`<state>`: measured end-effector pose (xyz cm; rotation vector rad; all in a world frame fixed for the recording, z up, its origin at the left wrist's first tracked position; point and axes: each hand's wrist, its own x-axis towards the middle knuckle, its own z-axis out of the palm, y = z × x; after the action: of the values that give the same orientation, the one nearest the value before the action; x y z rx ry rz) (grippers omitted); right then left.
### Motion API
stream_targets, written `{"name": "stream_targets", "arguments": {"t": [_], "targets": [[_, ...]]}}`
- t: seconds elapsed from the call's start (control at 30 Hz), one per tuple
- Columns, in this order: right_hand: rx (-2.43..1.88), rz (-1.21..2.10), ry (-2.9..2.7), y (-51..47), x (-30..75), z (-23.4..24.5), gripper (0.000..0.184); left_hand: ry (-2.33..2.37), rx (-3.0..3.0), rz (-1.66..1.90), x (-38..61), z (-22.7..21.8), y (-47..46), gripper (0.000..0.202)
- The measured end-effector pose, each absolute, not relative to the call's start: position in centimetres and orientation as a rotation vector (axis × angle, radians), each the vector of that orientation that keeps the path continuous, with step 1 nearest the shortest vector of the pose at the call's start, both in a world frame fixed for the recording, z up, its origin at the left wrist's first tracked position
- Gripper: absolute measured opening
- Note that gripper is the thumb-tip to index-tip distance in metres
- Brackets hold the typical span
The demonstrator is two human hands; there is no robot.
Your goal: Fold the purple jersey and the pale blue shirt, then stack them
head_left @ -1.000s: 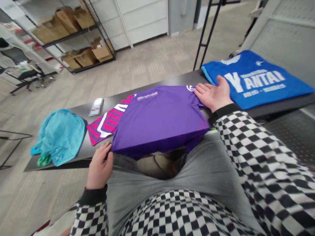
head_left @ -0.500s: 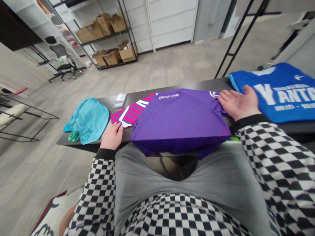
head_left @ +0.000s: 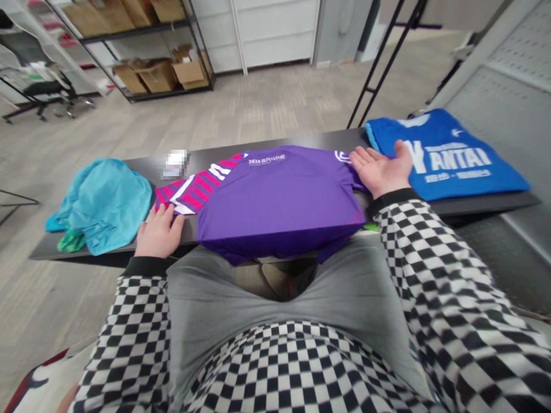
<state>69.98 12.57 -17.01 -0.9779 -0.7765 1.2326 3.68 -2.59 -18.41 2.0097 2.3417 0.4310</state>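
1. One purple fabric shirt [head_left: 279,201] with striped pink sleeve [head_left: 202,192] lay spread on the dark desk [head_left: 327,139].
2. Left hand [head_left: 159,232] touched this sleeve.
3. Right hand [head_left: 383,170], palm up, touched the other sleeve [head_left: 344,171].
4. Both grips were loosely spread, holding nothing.

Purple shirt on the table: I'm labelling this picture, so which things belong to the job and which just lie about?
Belonging, it seems:
purple shirt with pink-striped sleeve
left hand, at that sleeve
right hand, palm up by the other sleeve
dark table beneath

Apparently just lying about:
blue YANTAI shirt
crumpled turquoise garment
small pixelated item
cardboard boxes
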Motion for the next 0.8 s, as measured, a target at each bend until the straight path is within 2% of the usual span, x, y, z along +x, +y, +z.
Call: {"name": "stream_targets", "arguments": {"t": [0.07, 0.13, 0.23, 0.3, 0.43, 0.57, 0.7, 0.8], "targets": [[-0.871, 1.230, -0.696, 12.2, 69.9, -16.3, 0.077, 2.293, 2.051, 0.591, 3.5, -18.4, -2.6, 0.070], [-0.702, 1.253, -0.585, 11.1, 69.5, -15.3, 0.066, 2.221, 2.127, 0.924, 3.8, -18.3, -3.6, 0.065], [-0.533, 1.323, -0.496, 7.7, 68.9, -14.0, 0.052, 2.223, 2.049, 1.407, 5.3, -18.1, -6.7, 0.045], [-0.593, 1.331, -0.554, 3.8, 69.1, -13.8, 0.043, 2.295, 1.830, 1.569, 6.9, -18.5, -9.2, 0.034], [-1.057, 1.293, -0.880, -5.0, 70.4, -14.9, 0.024, 2.164, 1.414, 1.491, 9.8, -19.8, -12.7, 0.034], [-1.422, 1.111, -0.976, -10.2, 70.5, -16.0, 0.029, 2.079, 1.296, 1.388, 11.4, -20.4, -13.3, 0.040], [-1.557, 0.848, -0.983, -10.7, 69.4, -16.9, 0.029, 2.088, 1.352, 1.366, 12.0, -20.1, -12.0, 0.042], [-1.644, 0.798, -1.148, -10.0, 68.6, -17.7, 0.038, 2.056, 1.340, 1.354, 12.2, -19.9, -11.2, 0.042]]}}
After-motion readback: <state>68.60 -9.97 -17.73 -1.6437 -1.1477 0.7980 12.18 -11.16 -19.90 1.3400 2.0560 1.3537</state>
